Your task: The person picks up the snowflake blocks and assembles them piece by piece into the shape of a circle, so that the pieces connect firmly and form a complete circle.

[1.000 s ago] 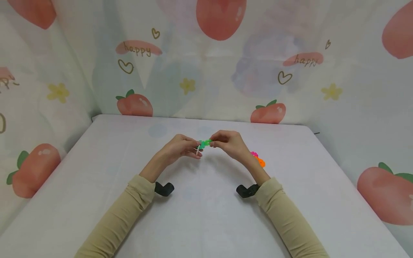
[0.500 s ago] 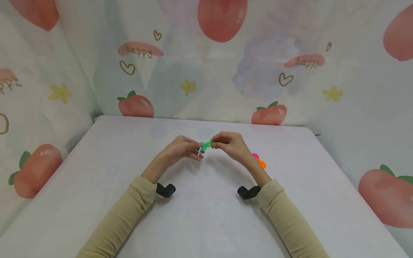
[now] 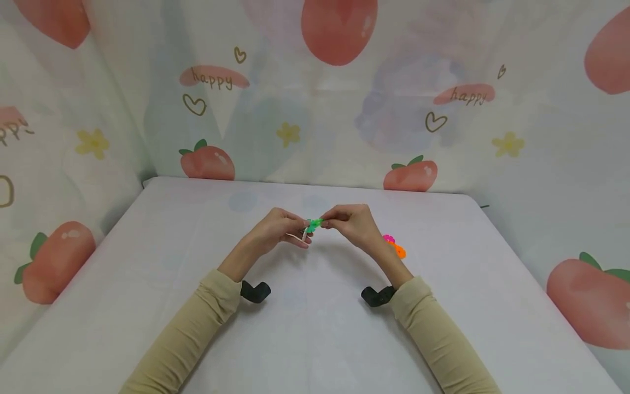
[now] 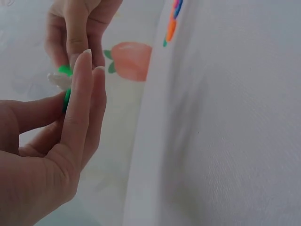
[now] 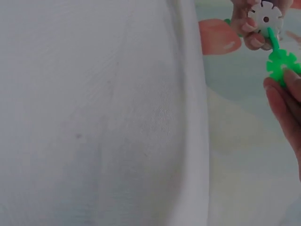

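My left hand (image 3: 278, 229) and right hand (image 3: 350, 221) meet above the far half of the table. The left hand pinches a small joined cluster of notched plastic snowflake discs between thumb and fingers. In the right wrist view, a white snowflake disc (image 5: 265, 20) faces the camera, with a green disc (image 5: 273, 40) seen edge-on beside it. Thumb and finger of the right hand pinch a bright green snowflake disc (image 5: 281, 65), right at that edge-on one. The left wrist view shows the white disc (image 4: 59, 80) between both hands; fingers hide part of the cluster.
Just beyond my right forearm, a pink disc (image 3: 389, 239) and an orange disc (image 3: 399, 250) lie on the white-covered table (image 3: 305, 339). A printed curtain (image 3: 320, 109) hangs behind it. A black wrist mount (image 3: 378, 296) juts inward from each cuff.
Both hands stay together at nearly the same place, a little lower in the head view, which has also shifted slightly. The bright green disc has tilted and sits closer to the left hand's cluster.
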The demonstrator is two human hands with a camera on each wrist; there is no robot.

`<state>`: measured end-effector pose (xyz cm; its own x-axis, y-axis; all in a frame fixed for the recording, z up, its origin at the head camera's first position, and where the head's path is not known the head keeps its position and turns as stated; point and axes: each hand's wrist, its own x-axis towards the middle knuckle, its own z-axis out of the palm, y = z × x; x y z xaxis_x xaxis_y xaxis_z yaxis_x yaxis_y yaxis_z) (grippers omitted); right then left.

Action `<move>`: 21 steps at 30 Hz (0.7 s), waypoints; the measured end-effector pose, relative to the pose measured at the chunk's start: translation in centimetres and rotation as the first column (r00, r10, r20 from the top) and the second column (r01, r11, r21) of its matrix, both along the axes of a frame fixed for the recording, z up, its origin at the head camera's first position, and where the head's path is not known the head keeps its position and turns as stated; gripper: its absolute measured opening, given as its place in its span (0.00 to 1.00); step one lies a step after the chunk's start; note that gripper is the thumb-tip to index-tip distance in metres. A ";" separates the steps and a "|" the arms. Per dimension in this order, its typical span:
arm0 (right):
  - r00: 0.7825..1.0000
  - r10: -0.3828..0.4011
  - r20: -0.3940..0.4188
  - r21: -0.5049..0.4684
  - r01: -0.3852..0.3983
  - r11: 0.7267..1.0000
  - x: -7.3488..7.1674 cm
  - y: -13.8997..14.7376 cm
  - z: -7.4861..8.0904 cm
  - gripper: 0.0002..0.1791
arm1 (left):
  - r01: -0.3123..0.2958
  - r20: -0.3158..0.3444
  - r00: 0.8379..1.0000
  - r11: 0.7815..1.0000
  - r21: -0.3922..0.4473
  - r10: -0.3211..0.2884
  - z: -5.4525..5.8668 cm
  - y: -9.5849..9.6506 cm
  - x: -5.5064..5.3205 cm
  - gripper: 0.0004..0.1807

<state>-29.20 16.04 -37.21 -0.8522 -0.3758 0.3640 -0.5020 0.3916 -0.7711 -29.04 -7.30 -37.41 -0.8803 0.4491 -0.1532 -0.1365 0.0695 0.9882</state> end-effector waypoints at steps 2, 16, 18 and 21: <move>1.000 0.005 0.008 0.003 -0.005 1.000 0.0 0.0 -0.1 0.05 | 0.016 0.010 1.000 1.000 -0.001 -0.016 0.0 0.0 0.0 0.15; 0.998 0.045 0.042 0.070 -0.048 0.996 -0.2 0.3 0.1 0.12 | 0.145 0.008 0.989 0.988 -0.053 -0.145 0.3 -0.1 0.0 0.23; 0.999 0.011 0.040 0.109 -0.015 0.994 -0.4 1.1 0.4 0.12 | 0.121 0.001 0.993 0.991 -0.064 -0.121 0.3 -0.1 0.0 0.23; 0.997 -0.035 0.074 0.159 0.023 0.987 -0.9 2.5 1.0 0.12 | 0.095 0.003 0.995 0.993 -0.065 -0.095 0.3 -0.2 -0.1 0.23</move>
<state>-30.08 18.57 -36.25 -0.8869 -0.3976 0.2352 -0.4301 0.5250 -0.7344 -29.15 -7.50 -37.10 -0.8341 0.5199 -0.1845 -0.1260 0.1461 0.9812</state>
